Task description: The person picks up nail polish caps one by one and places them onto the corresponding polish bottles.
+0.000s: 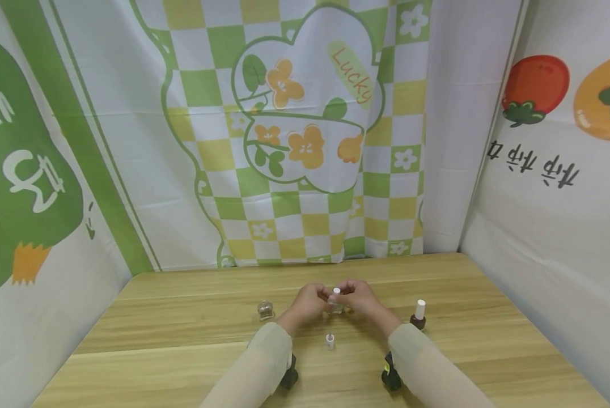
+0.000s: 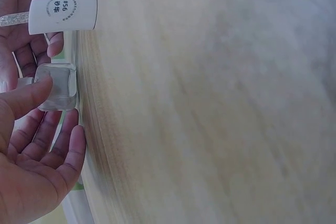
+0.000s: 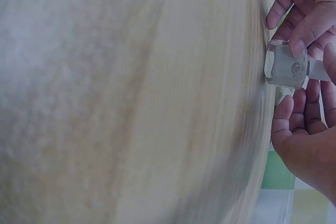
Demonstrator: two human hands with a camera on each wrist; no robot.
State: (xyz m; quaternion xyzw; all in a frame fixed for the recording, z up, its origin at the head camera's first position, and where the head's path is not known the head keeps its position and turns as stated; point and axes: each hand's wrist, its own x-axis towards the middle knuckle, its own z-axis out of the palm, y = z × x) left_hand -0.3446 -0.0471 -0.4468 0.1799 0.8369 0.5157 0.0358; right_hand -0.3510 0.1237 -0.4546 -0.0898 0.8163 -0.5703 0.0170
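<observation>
A clear glass nail polish bottle [image 2: 63,85] with a white cap [image 1: 337,290] is held between both hands, low over the table's far middle. My left hand [image 1: 309,301] grips its glass body, the thumb laid across the front. At the cap [image 3: 317,70], my right hand [image 1: 360,299] pinches with thumb and fingers; its other fingers curl behind the bottle. Closer to me stands a loose white brush cap [image 1: 330,341], marked #56 in the left wrist view, its glittery brush pointing up.
Left of the hands is an uncapped bottle of glittery polish [image 1: 266,310]. A dark nail polish bottle [image 1: 418,322] with a white cap stands to the right. The wooden table [image 1: 182,317] ends at a patterned curtain [image 1: 295,226] behind, with cloth walls on both sides.
</observation>
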